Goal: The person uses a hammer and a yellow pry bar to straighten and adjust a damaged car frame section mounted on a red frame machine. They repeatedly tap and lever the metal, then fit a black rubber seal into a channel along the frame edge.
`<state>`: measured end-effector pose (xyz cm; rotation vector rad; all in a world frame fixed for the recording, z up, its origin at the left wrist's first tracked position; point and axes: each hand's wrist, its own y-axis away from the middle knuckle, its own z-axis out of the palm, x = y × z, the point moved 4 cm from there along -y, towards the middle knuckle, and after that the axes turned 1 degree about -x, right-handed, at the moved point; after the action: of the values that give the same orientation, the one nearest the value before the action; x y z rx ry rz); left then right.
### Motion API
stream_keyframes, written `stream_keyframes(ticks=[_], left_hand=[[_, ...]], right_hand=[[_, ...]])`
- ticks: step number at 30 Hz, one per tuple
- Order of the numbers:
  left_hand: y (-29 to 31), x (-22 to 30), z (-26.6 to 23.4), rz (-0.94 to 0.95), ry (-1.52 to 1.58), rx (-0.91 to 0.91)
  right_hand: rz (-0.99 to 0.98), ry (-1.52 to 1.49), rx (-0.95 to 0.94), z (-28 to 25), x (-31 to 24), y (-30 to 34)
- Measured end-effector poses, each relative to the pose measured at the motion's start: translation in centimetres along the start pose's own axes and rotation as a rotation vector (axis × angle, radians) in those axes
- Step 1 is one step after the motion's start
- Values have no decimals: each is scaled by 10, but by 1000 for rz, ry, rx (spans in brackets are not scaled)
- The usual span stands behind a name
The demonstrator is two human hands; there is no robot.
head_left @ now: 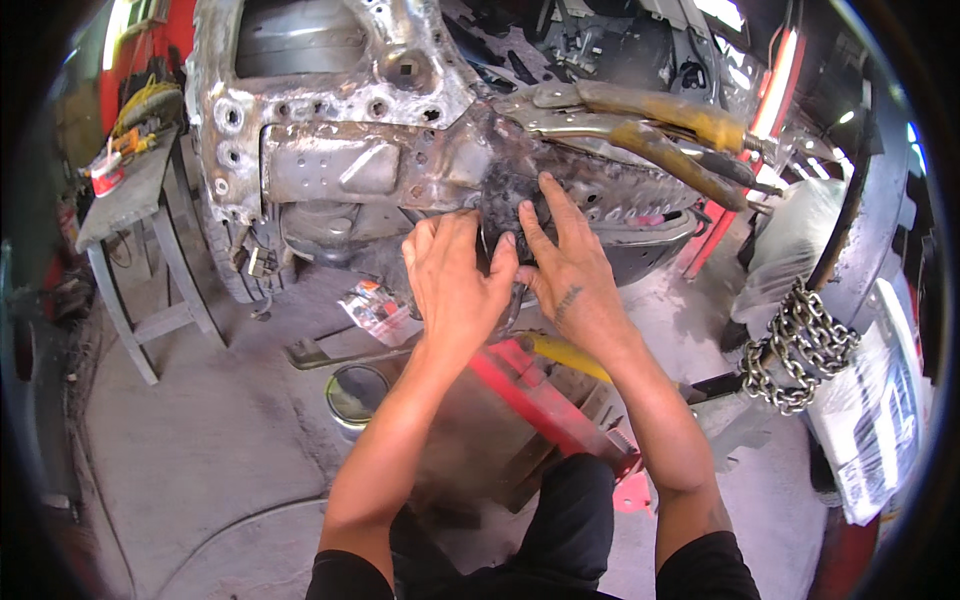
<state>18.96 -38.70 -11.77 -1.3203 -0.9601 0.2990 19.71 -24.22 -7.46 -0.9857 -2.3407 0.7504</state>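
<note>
A bare, scorched metal car body section spans the top of the head view. At its middle sits a dark, blackened metal piece, apparently a bracket or patch. My left hand is at the lower left edge of that piece. Its fingers curl over the edge with the tips hidden, and the thumb lies along the right side. My right hand is spread, its outstretched fingers resting on the right part of the dark piece. The two thumbs are close together.
Yellow-handled clamps jut out at the upper right. A red jack-like stand and an open can are below. A chain wraps a post on the right. At the left, a metal bench holds a red-and-white tub.
</note>
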Motion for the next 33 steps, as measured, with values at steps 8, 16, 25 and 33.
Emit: stream_keyframes(ticks=[8, 16, 25, 33], left_hand=[[-2, 7, 8, 5, -113, -76], [-1, 7, 9, -46, -98, -108], [3, 8, 14, -51, -48, -96], [4, 14, 14, -130, -45, -112]], right_hand=[[59, -219, 88, 12, 12, 11], [25, -464, 290, 20, 19, 37], [458, -802, 345, 105, 2, 124], [504, -1047, 307, 133, -3, 109]])
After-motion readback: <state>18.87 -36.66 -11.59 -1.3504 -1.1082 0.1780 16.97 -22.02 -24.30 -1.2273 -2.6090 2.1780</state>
